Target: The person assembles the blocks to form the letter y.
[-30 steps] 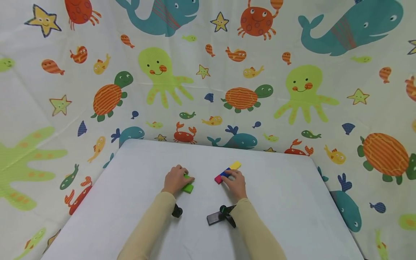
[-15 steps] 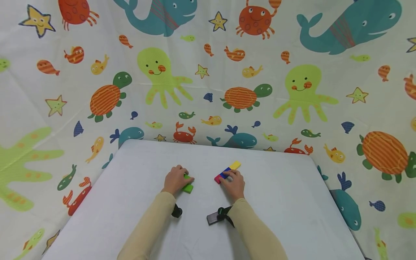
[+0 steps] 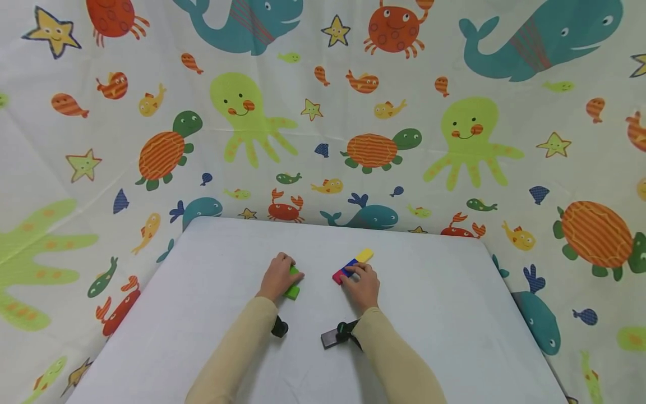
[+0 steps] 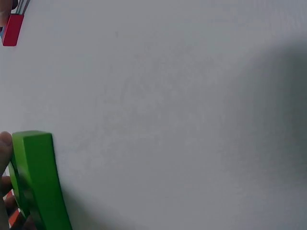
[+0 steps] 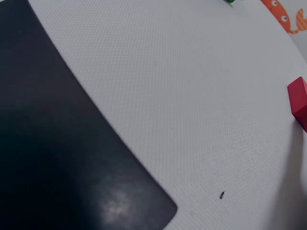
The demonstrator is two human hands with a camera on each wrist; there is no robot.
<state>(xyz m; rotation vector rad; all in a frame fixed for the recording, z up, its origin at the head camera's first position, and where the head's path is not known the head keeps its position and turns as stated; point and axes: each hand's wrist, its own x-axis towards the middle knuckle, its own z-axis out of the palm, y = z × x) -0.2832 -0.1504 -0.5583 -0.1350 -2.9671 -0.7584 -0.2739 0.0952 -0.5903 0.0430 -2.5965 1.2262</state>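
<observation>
Left hand (image 3: 277, 276), fingers narrowly parted, pinches a green block (image 4: 44, 182); right hand (image 3: 365, 287), fingers curled, grips a blue block (image 3: 349, 267), apparently to align it between red block (image 3: 337, 277) and yellow block (image 3: 365, 256).

Slid the left hand (image 3: 277, 276) slightly farther across the desk (image 3: 444, 314) and rightward, baring more green block (image 3: 294, 270) beyond the thumb. Carried the black wrist mount (image 3: 280, 327) along. Eased the right hand (image 3: 364, 285), probably, a shade toward the red end of the row of blocks (image 3: 353, 262). Swung the printed backdrop (image 3: 323, 120) slightly leftward in the head view.
</observation>
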